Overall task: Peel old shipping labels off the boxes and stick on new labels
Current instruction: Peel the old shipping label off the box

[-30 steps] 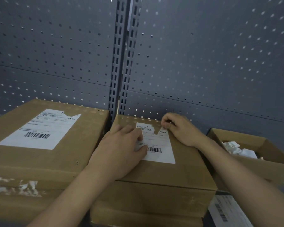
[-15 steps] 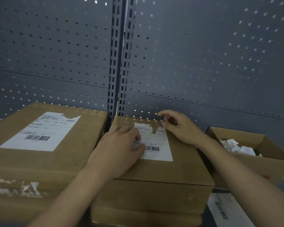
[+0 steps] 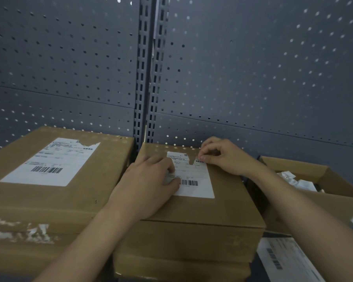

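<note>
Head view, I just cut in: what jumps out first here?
Both hands work on the middle box: the left hand presses flat on its shipping label, while the right hand pinches that label's torn far corner. To the left, a larger box bears a second label, also torn at its far edge. At right, an open box holds crumpled white scraps.

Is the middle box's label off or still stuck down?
Still stuck: white paper label lies flat on the brown cardboard box, top edge torn; right hand pinches its far corner.
</note>
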Demonstrator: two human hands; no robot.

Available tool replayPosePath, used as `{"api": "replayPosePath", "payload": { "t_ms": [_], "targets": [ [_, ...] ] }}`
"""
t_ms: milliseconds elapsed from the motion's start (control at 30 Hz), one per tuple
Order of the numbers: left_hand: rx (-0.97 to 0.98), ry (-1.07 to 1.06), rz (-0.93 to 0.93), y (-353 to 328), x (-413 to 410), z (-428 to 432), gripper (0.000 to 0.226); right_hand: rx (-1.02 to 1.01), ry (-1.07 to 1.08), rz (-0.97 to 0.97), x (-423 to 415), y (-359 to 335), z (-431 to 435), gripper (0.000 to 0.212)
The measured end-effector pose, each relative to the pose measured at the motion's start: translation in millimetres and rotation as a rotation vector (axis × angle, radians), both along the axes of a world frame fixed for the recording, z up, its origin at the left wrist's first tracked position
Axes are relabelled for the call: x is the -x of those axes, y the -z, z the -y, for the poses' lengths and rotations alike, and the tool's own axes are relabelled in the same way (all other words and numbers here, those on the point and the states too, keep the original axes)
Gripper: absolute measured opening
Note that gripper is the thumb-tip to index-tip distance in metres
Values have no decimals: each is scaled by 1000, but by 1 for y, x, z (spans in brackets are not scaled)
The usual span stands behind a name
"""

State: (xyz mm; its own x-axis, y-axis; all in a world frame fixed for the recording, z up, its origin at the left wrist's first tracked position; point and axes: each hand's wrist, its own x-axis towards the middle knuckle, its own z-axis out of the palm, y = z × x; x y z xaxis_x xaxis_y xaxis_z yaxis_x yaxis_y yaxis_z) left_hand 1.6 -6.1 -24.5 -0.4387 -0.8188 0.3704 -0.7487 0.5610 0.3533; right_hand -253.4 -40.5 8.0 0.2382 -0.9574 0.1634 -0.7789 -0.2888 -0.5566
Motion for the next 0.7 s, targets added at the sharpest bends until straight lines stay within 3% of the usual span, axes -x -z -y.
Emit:
{"api": "replayPosePath", "payload": {
  "t_ms": [700],
  "targets": [
    [1, 10, -21, 0, -1, 0, 30, 71, -9, -21, -4, 5, 3, 19]
  ]
}}
